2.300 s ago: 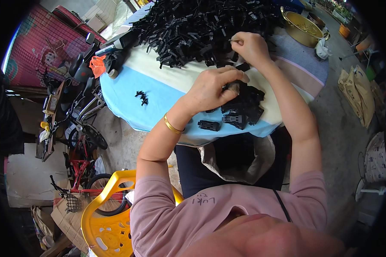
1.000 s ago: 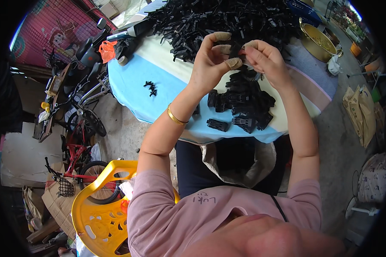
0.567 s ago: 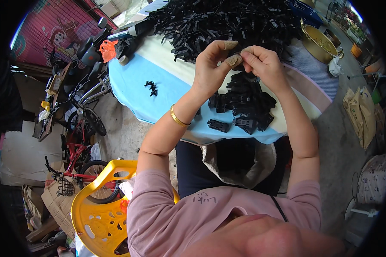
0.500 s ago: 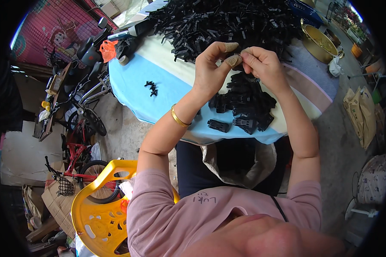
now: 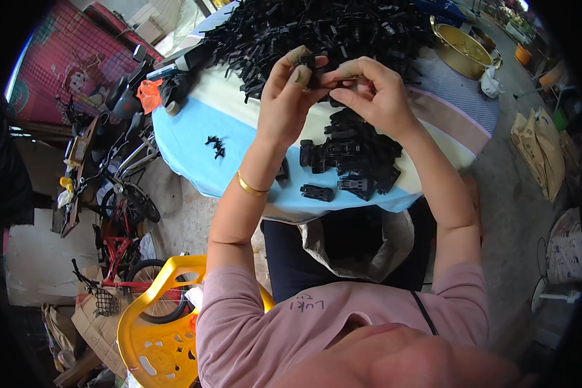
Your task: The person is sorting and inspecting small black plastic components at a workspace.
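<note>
My left hand [image 5: 283, 97] is raised over the table in front of the big pile, with tan covers on its thumb and forefinger. Those fingers pinch a small black plastic part [image 5: 308, 63]. Close against it, my right hand [image 5: 378, 97] has its fingers bent together, one tan-covered, reaching to the left fingertips; whatever lies between them is too small to make out. Behind both hands spreads a large heap of black plastic pieces [image 5: 349, 29]. Below my hands sits a cluster of blocky black parts [image 5: 346, 145], and a single block [image 5: 317, 192] lies by the near edge.
A few tiny black pieces [image 5: 215, 147] lie on the blue part of the tablecloth [image 5: 181, 142]. A brass-coloured pan [image 5: 462, 52] stands far right, an orange bag [image 5: 150, 96] far left. A yellow chair [image 5: 152, 330] is at my left, bicycles [image 5: 119, 252] beyond it.
Both hands have shifted left a little. A black part now shows in the left fingers, and the right hand has turned with its fingers pointing left. The whole view has swung slightly.
</note>
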Demonstrator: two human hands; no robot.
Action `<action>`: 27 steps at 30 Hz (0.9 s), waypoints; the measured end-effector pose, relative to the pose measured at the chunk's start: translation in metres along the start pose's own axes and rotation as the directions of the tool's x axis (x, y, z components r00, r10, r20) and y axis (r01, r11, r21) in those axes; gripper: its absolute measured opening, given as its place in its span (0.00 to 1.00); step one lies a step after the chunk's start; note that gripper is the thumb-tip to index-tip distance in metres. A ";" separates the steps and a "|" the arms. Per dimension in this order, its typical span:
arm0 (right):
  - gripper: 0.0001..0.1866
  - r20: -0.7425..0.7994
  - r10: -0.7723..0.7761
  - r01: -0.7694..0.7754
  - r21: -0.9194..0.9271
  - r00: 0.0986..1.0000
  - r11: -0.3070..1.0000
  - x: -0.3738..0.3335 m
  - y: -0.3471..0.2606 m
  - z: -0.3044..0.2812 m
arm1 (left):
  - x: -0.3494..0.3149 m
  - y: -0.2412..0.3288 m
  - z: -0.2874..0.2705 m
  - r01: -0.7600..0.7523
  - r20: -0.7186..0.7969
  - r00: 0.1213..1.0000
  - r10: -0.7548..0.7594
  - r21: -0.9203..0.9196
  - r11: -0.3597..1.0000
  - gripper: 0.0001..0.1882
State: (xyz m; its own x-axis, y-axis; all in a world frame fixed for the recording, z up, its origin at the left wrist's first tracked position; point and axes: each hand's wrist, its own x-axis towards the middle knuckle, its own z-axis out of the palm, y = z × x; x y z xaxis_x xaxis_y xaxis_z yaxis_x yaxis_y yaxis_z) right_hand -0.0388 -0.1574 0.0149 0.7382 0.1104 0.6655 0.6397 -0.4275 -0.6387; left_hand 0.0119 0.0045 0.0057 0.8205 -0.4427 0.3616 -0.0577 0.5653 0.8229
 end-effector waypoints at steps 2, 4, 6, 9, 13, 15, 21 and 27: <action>0.06 -0.005 -0.071 0.070 -0.087 0.997 0.994 0.001 0.001 -0.002 | 0.002 -0.002 -0.008 0.139 0.074 0.989 -0.126 -0.208 0.968 0.17; 0.05 -0.066 -0.136 0.138 0.037 0.989 0.990 0.000 0.006 -0.001 | 0.001 -0.003 -0.005 0.175 0.103 0.982 -0.157 -0.201 0.964 0.17; 0.05 -0.073 -0.156 0.163 0.103 0.985 0.981 -0.001 0.002 -0.002 | -0.001 -0.004 -0.002 0.227 0.148 0.967 -0.208 -0.120 0.967 0.17; 0.06 -0.075 -0.229 0.237 0.136 0.971 0.962 -0.001 0.005 -0.004 | -0.002 -0.006 0.003 0.175 0.205 0.957 -0.205 0.155 0.972 0.18; 0.08 -0.080 -0.020 0.040 0.254 0.997 0.966 -0.001 0.009 0.004 | -0.011 -0.009 0.016 0.054 0.307 0.945 -0.112 0.191 0.980 0.22; 0.08 -0.109 0.090 -0.070 0.175 0.990 0.982 -0.001 0.010 0.008 | -0.011 -0.010 0.016 0.014 0.276 0.957 -0.092 0.272 0.962 0.22; 0.07 0.081 0.348 -0.349 0.419 0.934 0.838 0.002 0.006 -0.002 | -0.006 -0.014 0.009 -0.038 0.132 0.991 -0.002 0.297 0.954 0.21; 0.10 0.173 0.374 -0.411 0.306 0.911 0.859 0.002 0.002 -0.003 | -0.006 -0.013 0.004 -0.118 0.093 0.991 0.094 0.298 0.947 0.18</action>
State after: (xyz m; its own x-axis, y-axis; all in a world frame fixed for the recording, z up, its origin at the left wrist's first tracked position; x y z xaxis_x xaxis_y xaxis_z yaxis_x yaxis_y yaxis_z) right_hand -0.0364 -0.1604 0.0160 0.9489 0.0961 0.3007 0.3119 -0.1383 -0.9400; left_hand 0.0052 -0.0033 -0.0053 0.7550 -0.4502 0.4768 -0.3208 0.3806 0.8673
